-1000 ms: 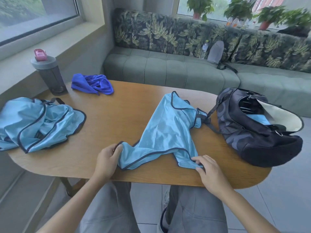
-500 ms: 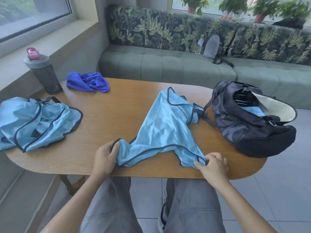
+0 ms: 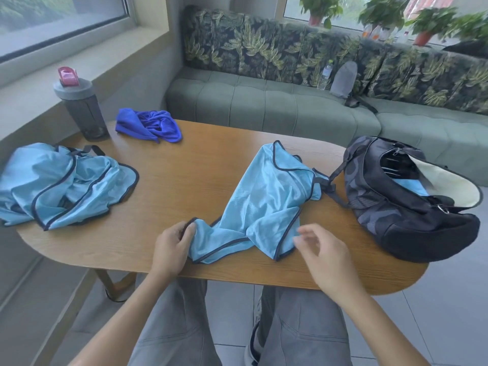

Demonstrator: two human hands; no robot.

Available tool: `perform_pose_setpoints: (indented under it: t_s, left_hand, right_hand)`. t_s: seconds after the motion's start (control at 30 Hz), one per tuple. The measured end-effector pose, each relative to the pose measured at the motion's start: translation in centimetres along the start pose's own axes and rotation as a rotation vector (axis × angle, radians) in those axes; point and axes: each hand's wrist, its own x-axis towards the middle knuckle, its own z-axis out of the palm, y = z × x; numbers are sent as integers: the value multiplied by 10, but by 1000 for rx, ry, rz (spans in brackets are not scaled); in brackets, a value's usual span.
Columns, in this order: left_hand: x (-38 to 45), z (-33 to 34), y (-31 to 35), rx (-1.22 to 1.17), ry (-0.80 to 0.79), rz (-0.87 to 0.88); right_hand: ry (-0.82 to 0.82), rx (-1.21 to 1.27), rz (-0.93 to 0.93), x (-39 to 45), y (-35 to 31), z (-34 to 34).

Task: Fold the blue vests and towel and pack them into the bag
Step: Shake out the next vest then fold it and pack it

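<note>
A rounded wooden table [image 3: 184, 180] stands in a window corner, with a green cushioned bench [image 3: 264, 107] behind it and potted plants [image 3: 320, 7] on the sill. At the far left, well away from either hand, a crumpled heap of light blue vests [image 3: 60, 183] hangs partly over the table's left end. Beyond it stands a dark bottle [image 3: 83, 112] with a pink cap, and just right of that lies a bunched deep-blue towel [image 3: 150, 124].

Bare wood lies open between the heap and the left fingers, and a strip of it runs along the near edge under both wrists.

The left hand [image 3: 171, 247] has its fingers [image 3: 188, 229] curled, pinching the near-left corner of the single blue vest [image 3: 266, 202], which runs up and away from them toward the bag. The right hand [image 3: 324, 254] floats just beside the vest's near-right corner, fingers [image 3: 306, 235] loosely spread and blurred; I cannot tell whether they touch the cloth. They hold nothing.

Past the right fingers, at the table's right end, a dark bag [image 3: 409, 207] gapes open with pale lining and something light blue inside. Its strap lies against the vest's far edge.
</note>
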Motion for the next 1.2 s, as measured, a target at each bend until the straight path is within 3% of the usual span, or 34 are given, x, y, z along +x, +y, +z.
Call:
perform_pose_setpoints:
  t_s: [0.07, 0.13, 0.23, 0.4, 0.53, 0.63, 0.8, 1.0, 1.1, 1.2]
  left_hand:
    - [-1, 1, 2, 7, 5, 10]
    - [-1, 2, 3, 17, 4, 19]
    - [-1, 2, 4, 24, -2, 24]
    - [-2, 0, 3, 15, -15, 40]
    - [0, -3, 7, -2, -38, 25]
    - [-1, -5, 15, 1, -134, -7]
    - [-23, -12, 31, -137, -321, -105]
    - [-54, -46, 94, -546, -170, -66]
    - [-64, -61, 136, -659, -164, -90]
    - [-74, -83, 179, -781, -215, -75]
  right_hand:
    - [149, 19, 163, -10, 31, 17]
    - [140, 4, 278, -25, 53, 37]
    - [143, -56, 271, -35, 60, 59]
    - [143, 47, 203, -16, 32, 79]
    - [60, -56, 337, 6, 18, 92]
    - [98, 77, 362, 10, 17, 92]
    - [120, 465, 173, -3, 12, 42]
    - [169, 703, 114, -5, 13, -49]
    - [123, 976, 124, -5, 7, -81]
    - [71, 1083, 110, -15, -5, -110]
